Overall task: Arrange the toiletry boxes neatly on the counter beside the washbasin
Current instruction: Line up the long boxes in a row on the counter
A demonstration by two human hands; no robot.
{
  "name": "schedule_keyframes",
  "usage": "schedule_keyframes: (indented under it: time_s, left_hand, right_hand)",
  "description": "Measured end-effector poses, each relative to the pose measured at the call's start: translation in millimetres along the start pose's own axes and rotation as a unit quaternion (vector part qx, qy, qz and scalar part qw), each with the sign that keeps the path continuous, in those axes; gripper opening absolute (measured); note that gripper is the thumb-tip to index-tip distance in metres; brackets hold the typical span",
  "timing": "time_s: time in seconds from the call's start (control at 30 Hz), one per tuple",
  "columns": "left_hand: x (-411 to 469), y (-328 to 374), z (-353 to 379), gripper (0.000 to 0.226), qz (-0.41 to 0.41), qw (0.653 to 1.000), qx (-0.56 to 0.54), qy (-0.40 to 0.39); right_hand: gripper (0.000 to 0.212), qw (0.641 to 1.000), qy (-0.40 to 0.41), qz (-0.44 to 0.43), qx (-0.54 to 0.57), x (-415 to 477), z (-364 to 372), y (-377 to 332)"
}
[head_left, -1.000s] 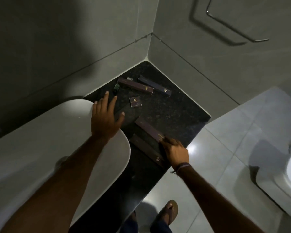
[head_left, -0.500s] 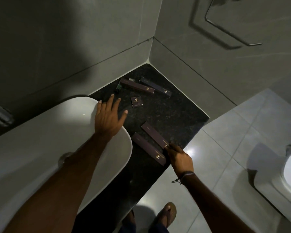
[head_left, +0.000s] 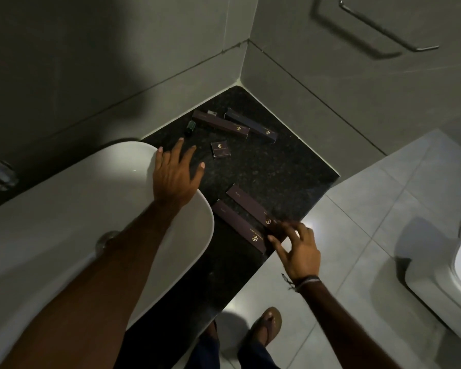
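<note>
The right grip is open, fingers spread, its fingertips at the near ends of two long dark boxes; the blur there hides whether they touch. The left grip is also open, lying flat over the washbasin rim, fingers reaching onto the black speckled surface.

Nearest the washbasin's front end lies the first long box, and just beyond it, parallel and nearly touching, the second long box, both slanting toward the surface's front edge. Farther from the washbasin, a small square box sits alone. Beyond that, close to the wall corner, two more long boxes lie side by side: one nearer the washbasin, the other behind it. A small green bottle lies between that pair and the washbasin.

Grey tiled walls meet behind the surface, with a metal rail on the right one. Pale floor tiles and a white toilet lie well apart from the washbasin, and a sandalled foot stands below.
</note>
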State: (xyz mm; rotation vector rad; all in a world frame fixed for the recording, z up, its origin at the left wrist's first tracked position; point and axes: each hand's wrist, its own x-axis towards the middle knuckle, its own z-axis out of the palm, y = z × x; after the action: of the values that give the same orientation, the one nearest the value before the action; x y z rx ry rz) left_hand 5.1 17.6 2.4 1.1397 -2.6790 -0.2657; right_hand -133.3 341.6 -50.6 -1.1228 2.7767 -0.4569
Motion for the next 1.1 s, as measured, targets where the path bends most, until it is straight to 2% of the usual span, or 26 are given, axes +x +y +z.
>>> schedule_keyframes:
  time_s: [0.23,0.47,0.57,0.63,0.77,0.93,1.1]
  left_hand:
    - [0.3,-0.4,1.9,0.061,0.001,1.0,-0.004,0.02]
    - [1.2,-2.4,8.9,0.058,0.002,0.998,-0.015,0.053]
    - [1.1,-2.4,11.3,0.056,0.002,0.998,-0.015,0.06]
    - [1.6,-3.2,11.7,0.057,0.001,0.998,-0.011,0.059]
    - [2.8,-3.8,13.3,0.057,-0.004,0.998,-0.008,0.059]
    - [3.9,-6.0,16.1,0.056,0.0,0.998,-0.009,0.062]
    - [4.4,-5.9,17.1,0.057,-0.001,0.998,-0.014,0.06]
  right_hand:
    - [0.065,0.991,-0.112,0.072,0.008,-21.7,22.1,-22.3]
    - [0.058,0.99,-0.104,0.091,0.019,-22.3,25.4,-24.3]
    - [0.07,0.991,-0.099,0.085,0.023,-23.4,22.5,-22.2]
    - [0.076,0.992,-0.067,0.096,0.039,-20.4,18.6,-20.0]
    - [0.068,0.987,-0.013,0.136,0.09,5.0,10.5,-8.9]
    - [0.068,0.99,-0.107,0.088,0.035,38.0,4.6,7.3]
    - [0.055,0.99,-0.119,0.076,0.007,35.6,6.7,9.7]
